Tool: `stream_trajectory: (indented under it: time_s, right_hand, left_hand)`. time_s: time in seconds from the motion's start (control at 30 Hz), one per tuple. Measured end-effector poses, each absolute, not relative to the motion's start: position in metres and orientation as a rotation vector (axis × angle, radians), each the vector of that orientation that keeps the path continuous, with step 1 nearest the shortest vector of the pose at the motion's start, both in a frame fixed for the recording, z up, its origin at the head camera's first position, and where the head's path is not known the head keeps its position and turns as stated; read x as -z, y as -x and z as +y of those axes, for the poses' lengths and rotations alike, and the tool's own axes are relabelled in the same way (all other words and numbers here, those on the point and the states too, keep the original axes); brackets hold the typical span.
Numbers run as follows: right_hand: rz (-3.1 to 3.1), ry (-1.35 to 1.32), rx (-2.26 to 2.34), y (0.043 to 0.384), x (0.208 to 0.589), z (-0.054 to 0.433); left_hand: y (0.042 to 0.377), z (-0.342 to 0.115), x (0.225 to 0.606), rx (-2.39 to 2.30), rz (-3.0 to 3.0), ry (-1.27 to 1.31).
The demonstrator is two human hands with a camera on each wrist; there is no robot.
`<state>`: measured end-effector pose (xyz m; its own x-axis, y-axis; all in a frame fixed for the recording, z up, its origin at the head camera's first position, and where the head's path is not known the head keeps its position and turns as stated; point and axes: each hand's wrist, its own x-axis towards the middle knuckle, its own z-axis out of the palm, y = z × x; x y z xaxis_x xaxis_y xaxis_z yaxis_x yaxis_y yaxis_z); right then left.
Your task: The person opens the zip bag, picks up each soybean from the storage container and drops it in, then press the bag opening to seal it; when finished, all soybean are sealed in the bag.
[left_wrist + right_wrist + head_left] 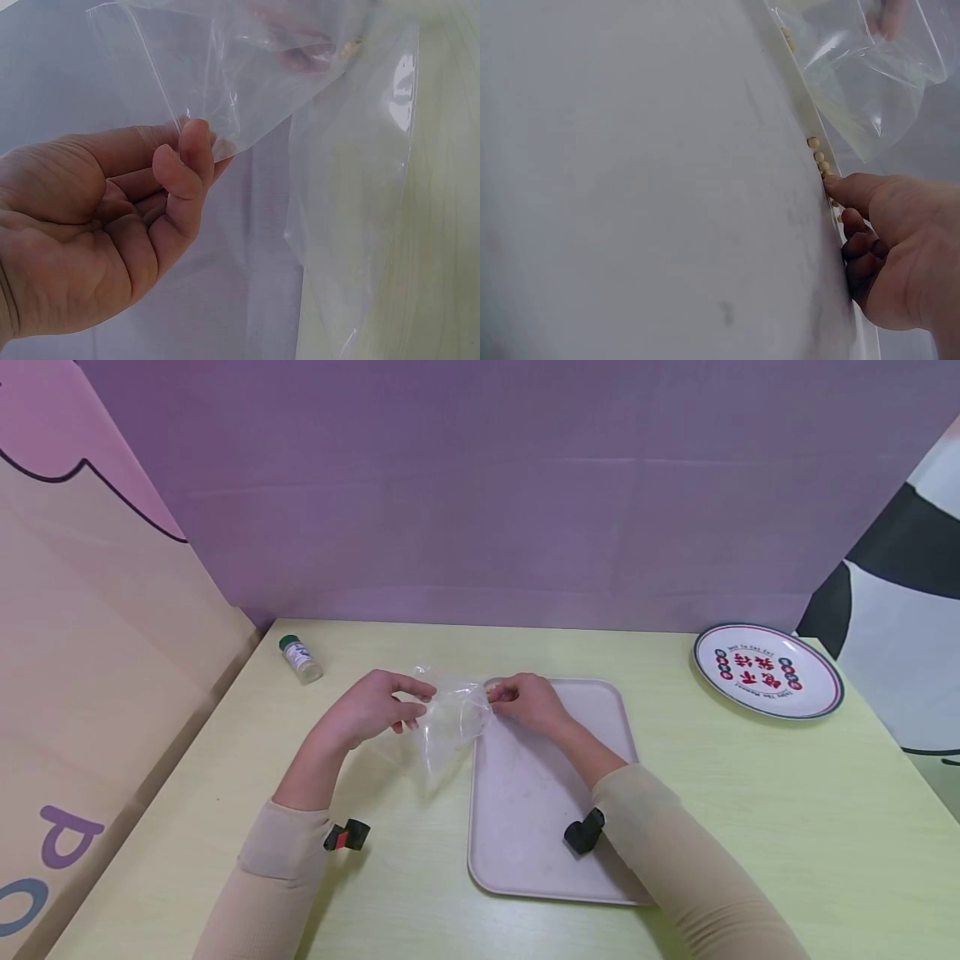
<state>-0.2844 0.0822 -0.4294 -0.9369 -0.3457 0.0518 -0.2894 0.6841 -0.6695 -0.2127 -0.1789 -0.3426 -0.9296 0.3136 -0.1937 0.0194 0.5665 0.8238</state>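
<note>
A clear plastic bag [453, 714] hangs between the two hands, its lower corner pointing down at the left side of the pale tray [525, 835]. My left hand [375, 706] pinches the bag's edge; the left wrist view shows this hand [112, 217] with its fingers bent beside the plastic. At the tray's far left corner is my right hand [532, 702]. Small round yellow beans [820, 157], which look like soybeans, lie in a row along the tray's rim. There the right hand [900, 232] pinches at the beans with its thumb, other fingers curled and partly hidden.
A small clear bottle [300, 660] with a green cap lies at the table's far left. An oval white plate [772, 693] with red lettering and a blue rim rests at the far right. Behind the table [405, 893] stands a purple backdrop [487, 510].
</note>
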Motion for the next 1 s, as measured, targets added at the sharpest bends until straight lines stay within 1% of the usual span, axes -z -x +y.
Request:
stream_trajectory:
  time_s: [0.33,0.6,1.0]
  right_hand:
    - [2.804,0.554,1.051,0.2851,0.4304,0.0808]
    - [2.77,0.538,1.123,0.2852,0.432,0.0834]
    - [2.727,0.506,1.213,0.2817,0.4247,0.0903]
  left_hand:
    - [0.2114,-0.1796,0.3416,-1.294,2.48,-0.267]
    - [0.2122,-0.1803,0.3425,-1.299,2.475,-0.273]
    - [0.2119,-0.1795,0.342,-1.295,2.465,-0.269]
